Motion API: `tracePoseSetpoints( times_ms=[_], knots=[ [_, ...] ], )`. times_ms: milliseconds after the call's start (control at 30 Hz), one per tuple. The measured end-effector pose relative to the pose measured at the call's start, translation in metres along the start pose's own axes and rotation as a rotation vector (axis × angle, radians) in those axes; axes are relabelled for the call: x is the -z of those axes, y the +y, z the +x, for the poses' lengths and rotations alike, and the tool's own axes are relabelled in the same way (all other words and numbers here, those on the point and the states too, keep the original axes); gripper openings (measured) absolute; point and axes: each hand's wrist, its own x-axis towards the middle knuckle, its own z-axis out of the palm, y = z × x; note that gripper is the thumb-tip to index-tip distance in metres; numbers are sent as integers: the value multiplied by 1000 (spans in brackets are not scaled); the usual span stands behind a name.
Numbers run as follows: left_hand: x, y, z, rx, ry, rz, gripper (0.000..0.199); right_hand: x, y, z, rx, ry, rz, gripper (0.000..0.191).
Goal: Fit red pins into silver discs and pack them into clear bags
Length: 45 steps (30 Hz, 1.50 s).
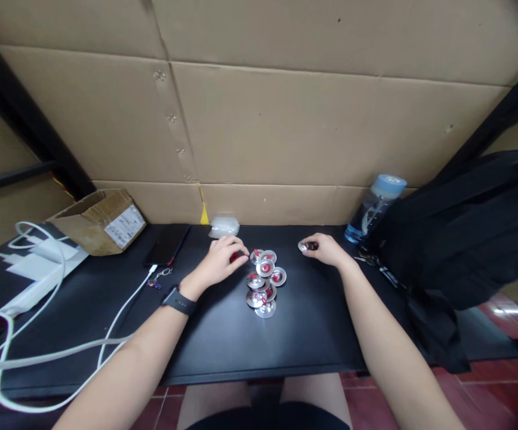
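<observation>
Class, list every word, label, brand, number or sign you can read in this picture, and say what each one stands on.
No text can be read for certain.
Label on the box: print too small and blurred to read.
Bottle: pale marks on its side, too blurred to read.
Discs: no words or numbers can be made out.

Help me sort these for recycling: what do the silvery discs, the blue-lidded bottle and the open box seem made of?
Silvery discs: probably thin polished metal, given their bright, mirror-like glints; metallized plastic isn't ruled out.
Bottle: likely glossy clear plastic, since it's see-through, though glass is possible.
Box: brown matte cardboard, judging by its creased, folded walls.
</observation>
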Motion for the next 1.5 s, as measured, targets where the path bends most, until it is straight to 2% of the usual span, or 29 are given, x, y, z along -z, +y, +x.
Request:
tracePoseSetpoints(
  times_ms=[167,267,400,500,600,667,767,900,1033,1167,1300,1400,1500],
  knots=[
    [-21,33,5,-142,-51,53,17,-1,0,0,-16,-10,-89,28],
    [-28,36,9,-177,-56,131,16,-1,-4,0,-18,3,-122,26],
    [-31,35,13,-196,-41,166,17,-2,-17,2,56,75,-112,30],
    [-33,37,15,-196,-49,162,11,-3,-33,1,153,97,-26,25],
    [-34,40,15,-156,-54,120,7,-7,-54,-3,259,55,110,21],
    [-32,41,15,-109,-23,56,5,-14,-70,-6,311,5,226,31],
    [-26,42,12,-30,62,-85,5,-30,-92,-11,370,-7,406,59],
    [-18,40,9,9,130,-247,6,-47,-111,-15,370,27,577,52],
    [-14,37,10,22,199,-296,7,-47,-113,-16,329,106,672,38],
    [-14,38,11,22,239,-347,7,-46,-113,-16,322,17,808,59],
    [-15,43,12,13,254,-354,6,-52,-118,-17,291,30,843,53],
    [-11,39,13,34,309,-332,9,-46,-118,-16,264,127,803,48],
    [-2,22,12,110,369,-221,9,-28,-103,-12,226,245,643,43]
  ],
)
